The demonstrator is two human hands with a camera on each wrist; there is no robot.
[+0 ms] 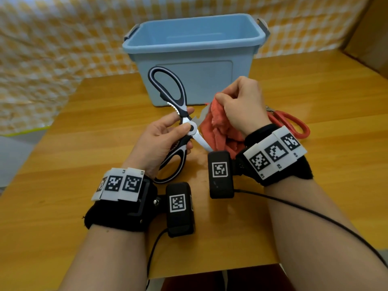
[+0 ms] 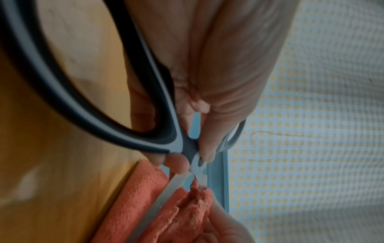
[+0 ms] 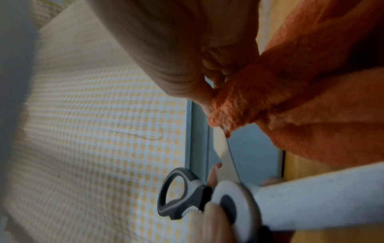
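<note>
Black-and-white kitchen scissors [image 1: 178, 120] are spread wide open above the wooden table [image 1: 84, 143]. My left hand [image 1: 165, 135] grips them at the pivot, thumb and fingers curled round the lower handle [image 2: 104, 115]. My right hand [image 1: 241, 106] holds a bunched orange-red cloth [image 1: 220, 131] against the blades; one blade [image 2: 166, 194] lies between folds of the cloth [image 2: 182, 213]. In the right wrist view the cloth [image 3: 301, 98] fills the upper right and the scissors' pivot [image 3: 230, 202] sits at the bottom.
A light blue plastic bin [image 1: 193, 53], with nothing seen inside, stands at the back of the table. Red-handled scissors [image 1: 289, 124] lie on the table behind my right wrist. A yellow-checked cloth [image 1: 63, 49] hangs behind. A black cable [image 1: 315, 215] runs across the near right.
</note>
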